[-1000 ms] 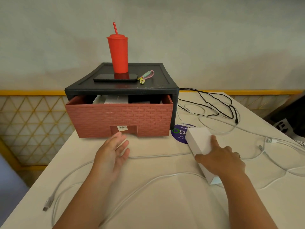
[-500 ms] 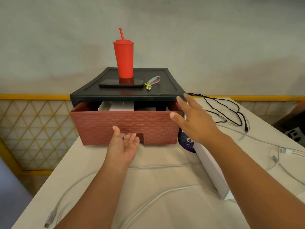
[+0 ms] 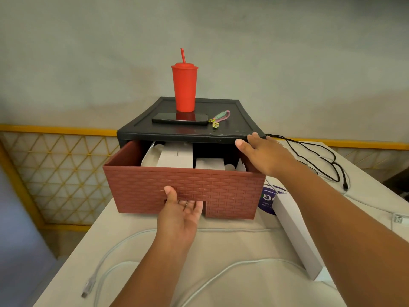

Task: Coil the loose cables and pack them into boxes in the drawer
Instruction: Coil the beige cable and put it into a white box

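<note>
The brick-patterned red drawer (image 3: 221, 187) is pulled partly out of its black cabinet (image 3: 177, 135). White boxes (image 3: 174, 156) stand inside it. My left hand (image 3: 180, 209), palm up, grips the handle notch at the drawer's lower front, thumb on the face. My right hand (image 3: 263, 151) presses flat on the cabinet's front right corner. A long white box (image 3: 296, 235) lies on the table under my right forearm. White cables (image 3: 124, 249) trail across the near table, and a black cable (image 3: 327, 165) lies at the right behind my arm.
A red tumbler (image 3: 184, 87) with a straw, a dark phone (image 3: 180, 118) and a key strap (image 3: 220, 118) sit on the cabinet top. A purple round sticker (image 3: 266, 200) shows beside the drawer. The table's left edge (image 3: 88, 235) drops to a yellow lattice railing.
My left hand has taken the handle notch and the drawer has slid out towards me. My right hand left the white box and now rests on the cabinet's corner.
</note>
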A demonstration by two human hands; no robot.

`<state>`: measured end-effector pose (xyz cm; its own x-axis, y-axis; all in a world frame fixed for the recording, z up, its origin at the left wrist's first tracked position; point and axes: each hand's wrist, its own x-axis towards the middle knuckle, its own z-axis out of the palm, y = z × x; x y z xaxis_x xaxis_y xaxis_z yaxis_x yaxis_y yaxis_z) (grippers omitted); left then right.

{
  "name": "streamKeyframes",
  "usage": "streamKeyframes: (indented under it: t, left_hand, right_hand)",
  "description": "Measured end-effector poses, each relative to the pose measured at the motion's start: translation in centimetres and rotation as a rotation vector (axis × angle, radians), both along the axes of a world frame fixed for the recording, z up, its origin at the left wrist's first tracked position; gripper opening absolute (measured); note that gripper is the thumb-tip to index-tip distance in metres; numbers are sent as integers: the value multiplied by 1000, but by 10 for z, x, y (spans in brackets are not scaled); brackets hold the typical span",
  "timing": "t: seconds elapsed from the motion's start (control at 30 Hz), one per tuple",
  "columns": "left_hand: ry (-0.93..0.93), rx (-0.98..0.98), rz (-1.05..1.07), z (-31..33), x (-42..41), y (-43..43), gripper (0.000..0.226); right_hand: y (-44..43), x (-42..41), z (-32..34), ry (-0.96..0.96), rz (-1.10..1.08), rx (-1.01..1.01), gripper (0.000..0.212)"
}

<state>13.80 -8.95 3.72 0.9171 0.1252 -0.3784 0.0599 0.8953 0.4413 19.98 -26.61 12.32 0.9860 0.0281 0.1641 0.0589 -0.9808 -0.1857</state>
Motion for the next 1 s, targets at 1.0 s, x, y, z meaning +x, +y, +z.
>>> streamKeyframes:
  t: [1.0]
  left_hand:
    - [162, 121, -76, -7, -144, 17, 27]
  right_hand:
    - [-66, -117, -64, 211, -365, 276, 76]
